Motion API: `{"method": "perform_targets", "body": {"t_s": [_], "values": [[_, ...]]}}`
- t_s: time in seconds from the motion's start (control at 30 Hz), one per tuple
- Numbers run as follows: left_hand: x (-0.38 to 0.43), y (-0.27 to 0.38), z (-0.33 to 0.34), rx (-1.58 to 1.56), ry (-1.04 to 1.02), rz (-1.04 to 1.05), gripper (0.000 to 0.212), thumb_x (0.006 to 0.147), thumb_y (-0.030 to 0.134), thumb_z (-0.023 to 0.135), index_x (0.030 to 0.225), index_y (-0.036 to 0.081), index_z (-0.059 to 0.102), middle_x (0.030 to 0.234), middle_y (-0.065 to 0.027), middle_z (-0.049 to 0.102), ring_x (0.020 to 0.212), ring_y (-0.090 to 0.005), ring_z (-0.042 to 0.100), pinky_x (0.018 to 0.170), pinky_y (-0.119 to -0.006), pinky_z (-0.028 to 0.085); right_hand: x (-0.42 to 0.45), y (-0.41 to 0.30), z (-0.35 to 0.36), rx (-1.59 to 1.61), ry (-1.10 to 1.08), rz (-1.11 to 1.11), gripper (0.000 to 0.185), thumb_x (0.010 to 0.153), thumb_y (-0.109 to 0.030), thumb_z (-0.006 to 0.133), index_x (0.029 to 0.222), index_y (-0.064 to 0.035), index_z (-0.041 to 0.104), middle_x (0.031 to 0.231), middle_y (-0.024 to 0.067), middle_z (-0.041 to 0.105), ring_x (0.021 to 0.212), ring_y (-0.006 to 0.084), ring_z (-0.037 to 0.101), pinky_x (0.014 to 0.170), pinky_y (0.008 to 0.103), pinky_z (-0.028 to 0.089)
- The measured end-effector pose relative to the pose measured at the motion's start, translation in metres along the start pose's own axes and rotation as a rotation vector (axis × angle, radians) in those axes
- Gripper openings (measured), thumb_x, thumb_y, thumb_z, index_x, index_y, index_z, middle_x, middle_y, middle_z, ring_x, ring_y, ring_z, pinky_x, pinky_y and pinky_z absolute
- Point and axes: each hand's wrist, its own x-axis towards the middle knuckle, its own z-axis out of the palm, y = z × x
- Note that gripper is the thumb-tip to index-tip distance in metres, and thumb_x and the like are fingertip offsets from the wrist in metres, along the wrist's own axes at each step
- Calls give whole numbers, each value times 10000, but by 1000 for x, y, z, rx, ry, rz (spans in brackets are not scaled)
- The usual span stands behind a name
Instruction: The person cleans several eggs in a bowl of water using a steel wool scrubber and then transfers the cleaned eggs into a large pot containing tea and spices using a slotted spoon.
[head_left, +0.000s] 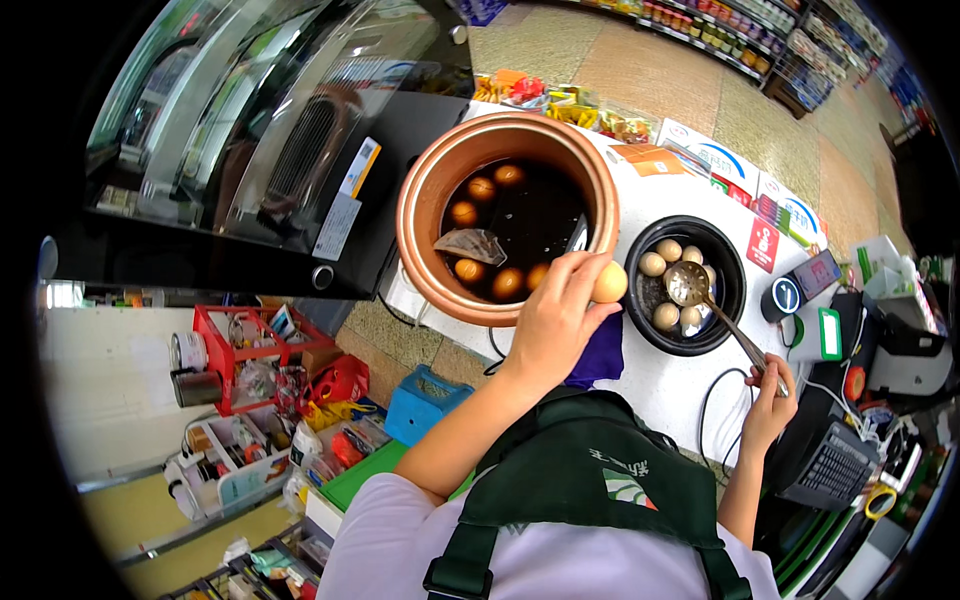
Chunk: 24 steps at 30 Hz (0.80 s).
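Between the fingertips of my left hand (564, 311) is a light brown egg (610, 283), held over the gap by the right rim of a large brown ceramic pot (420, 187). Dark liquid fills the bottom of that pot, with several brown eggs (508, 282) and a soaked pouch (471, 246) in it. My right hand (772, 401) grips the handle of a metal slotted spoon (687, 283). Its perforated bowl is over the black pot (640, 319), among several paler eggs (652, 263). A dark purple cloth (600, 352) lies at the counter's near edge, partly behind my left hand.
A glass-fronted black appliance (300, 150) stands left of the brown pot. Packaged snacks (574, 112) and milk cartons (720, 166) line the far edge of the white counter (660, 382). At right are a round device (784, 296), a keyboard (836, 465) and cables. A blue plastic stool (424, 405) is below.
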Motion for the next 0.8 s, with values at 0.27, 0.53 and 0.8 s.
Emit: {"method": "perform_targets", "body": {"t_s": [0.27, 0.53, 0.8], "values": [[-4, -7, 6, -72, 6, -45, 521, 740, 106, 725, 1213, 47, 513, 1123, -157, 509, 995, -358, 531, 839, -424, 450, 4, -9, 2, -67, 9, -4, 246, 955, -143, 517, 1004, 72, 624, 843, 103, 655, 678, 120, 623, 623, 229, 491], [-2, -10, 5, -95, -11, -41, 514, 742, 100, 720, 1211, 47, 517, 1121, -139, 515, 998, -343, 539, 837, -416, 450, 6, -12, 3, -52, 12, -6, 257, 956, -155, 521, 1014, 75, 621, 847, 108, 658, 691, 129, 632, 637, 233, 498], [-1, -11, 6, -70, -10, -33, 506, 735, 95, 720, 1199, 43, 526, 1124, -138, 518, 1000, -339, 540, 841, -409, 451, 5, -11, 5, -51, 9, 5, 258, 952, -158, 530, 1006, 76, 624, 838, 103, 646, 683, 130, 625, 627, 234, 490]]}}
